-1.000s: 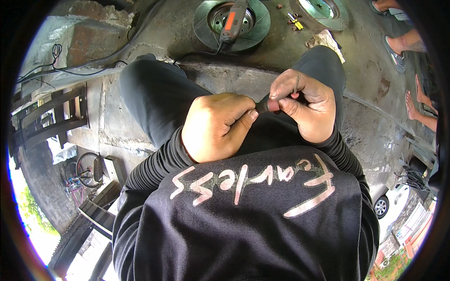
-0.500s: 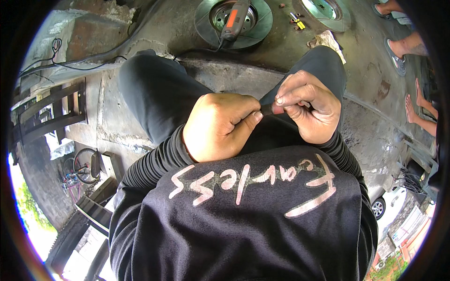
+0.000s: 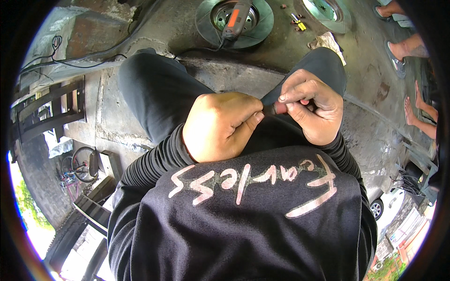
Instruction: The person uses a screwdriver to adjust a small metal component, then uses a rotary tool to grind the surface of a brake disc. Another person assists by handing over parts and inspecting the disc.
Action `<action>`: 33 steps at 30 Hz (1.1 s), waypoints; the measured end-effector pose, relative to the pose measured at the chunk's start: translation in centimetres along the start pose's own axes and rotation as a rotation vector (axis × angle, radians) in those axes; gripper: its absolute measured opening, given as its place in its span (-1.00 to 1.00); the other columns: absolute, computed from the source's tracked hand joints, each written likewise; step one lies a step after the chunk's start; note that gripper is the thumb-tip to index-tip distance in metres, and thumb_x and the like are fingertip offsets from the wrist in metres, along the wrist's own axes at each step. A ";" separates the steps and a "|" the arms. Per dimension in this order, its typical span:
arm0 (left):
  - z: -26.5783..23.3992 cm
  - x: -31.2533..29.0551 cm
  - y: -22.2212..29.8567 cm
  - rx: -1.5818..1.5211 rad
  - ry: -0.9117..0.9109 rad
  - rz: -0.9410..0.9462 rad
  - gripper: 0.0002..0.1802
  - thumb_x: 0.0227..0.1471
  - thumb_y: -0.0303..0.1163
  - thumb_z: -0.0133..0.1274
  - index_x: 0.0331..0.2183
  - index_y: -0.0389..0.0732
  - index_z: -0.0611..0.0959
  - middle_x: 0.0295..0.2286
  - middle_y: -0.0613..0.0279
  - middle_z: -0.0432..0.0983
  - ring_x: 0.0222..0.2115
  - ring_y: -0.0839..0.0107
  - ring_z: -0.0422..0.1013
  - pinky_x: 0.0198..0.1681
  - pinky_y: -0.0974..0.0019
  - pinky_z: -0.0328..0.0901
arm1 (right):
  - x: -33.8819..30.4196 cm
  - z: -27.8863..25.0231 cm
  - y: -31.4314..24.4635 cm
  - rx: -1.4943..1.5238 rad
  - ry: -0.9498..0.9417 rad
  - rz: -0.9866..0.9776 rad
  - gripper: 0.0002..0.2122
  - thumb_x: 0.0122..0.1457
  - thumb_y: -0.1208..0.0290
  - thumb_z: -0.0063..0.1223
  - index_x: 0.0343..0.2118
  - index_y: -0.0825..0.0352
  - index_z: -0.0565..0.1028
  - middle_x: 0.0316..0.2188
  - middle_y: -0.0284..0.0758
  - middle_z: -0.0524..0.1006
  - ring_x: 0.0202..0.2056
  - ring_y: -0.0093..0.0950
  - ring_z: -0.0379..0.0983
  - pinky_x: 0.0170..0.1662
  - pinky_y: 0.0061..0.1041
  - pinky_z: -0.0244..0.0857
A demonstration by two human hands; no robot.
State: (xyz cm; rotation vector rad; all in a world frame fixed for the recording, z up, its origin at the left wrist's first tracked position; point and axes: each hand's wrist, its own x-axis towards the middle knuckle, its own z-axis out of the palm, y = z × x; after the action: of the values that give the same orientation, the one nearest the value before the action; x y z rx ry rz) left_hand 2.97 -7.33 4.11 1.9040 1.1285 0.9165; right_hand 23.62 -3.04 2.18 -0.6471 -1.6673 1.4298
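Observation:
Over my lap, my left hand is closed in a pinch, thumb against forefinger. Whatever it grips is hidden or too small to name. Facing it, my right hand pinches a small reddish-brown cylinder between thumb and fingers. The cylinder's end points toward my left fingertips, with something dark in the narrow gap between. Grime darkens the right fingertips.
On the floor ahead, a grey and orange corded power tool rests on a brake disc. Another disc, small yellow-and-white items and a crumpled rag lie to its right. Other people's feet stand at the right.
My right fingers have shifted slightly on the reddish-brown cylinder, and more of it shows now. The left hand has hardly moved.

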 end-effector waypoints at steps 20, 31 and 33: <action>0.4 0.2 0.0 -0.022 0.152 -0.158 -0.99 -0.10 -0.60 0.06 -0.50 -0.33 0.55 -0.65 -0.01 0.44 -0.63 0.09 0.44 -0.57 0.23 0.28 | 0.8 1.6 0.7 -0.136 0.089 -0.024 -0.68 -0.09 0.66 0.27 -0.21 0.39 0.51 -0.29 -0.36 0.46 -0.39 -0.70 0.36 -0.38 -0.76 0.23; 0.6 0.4 0.3 -0.130 0.158 -0.311 -0.96 -0.09 -0.59 0.08 -0.51 -0.36 0.55 -0.68 0.00 0.42 -0.67 0.20 0.43 -0.59 0.29 0.27 | 1.0 1.7 0.9 -0.184 0.166 -0.025 -0.79 -0.02 0.65 0.21 -0.28 0.40 0.51 -0.35 -0.37 0.49 -0.35 -0.67 0.40 -0.31 -0.71 0.24; 0.7 0.3 0.1 -0.121 0.165 -0.297 -0.96 -0.06 -0.58 0.07 -0.49 -0.36 0.56 -0.68 0.04 0.43 -0.67 0.28 0.42 -0.58 0.32 0.26 | 1.0 1.5 1.1 -0.186 0.153 -0.022 -0.80 -0.02 0.65 0.21 -0.29 0.41 0.51 -0.35 -0.37 0.49 -0.33 -0.67 0.41 -0.31 -0.72 0.24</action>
State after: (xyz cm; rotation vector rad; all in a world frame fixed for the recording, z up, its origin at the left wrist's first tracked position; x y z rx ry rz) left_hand 3.73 -7.24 3.89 1.5353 1.3770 0.9621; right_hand 21.69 -2.75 1.35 -0.8184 -1.6928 1.1873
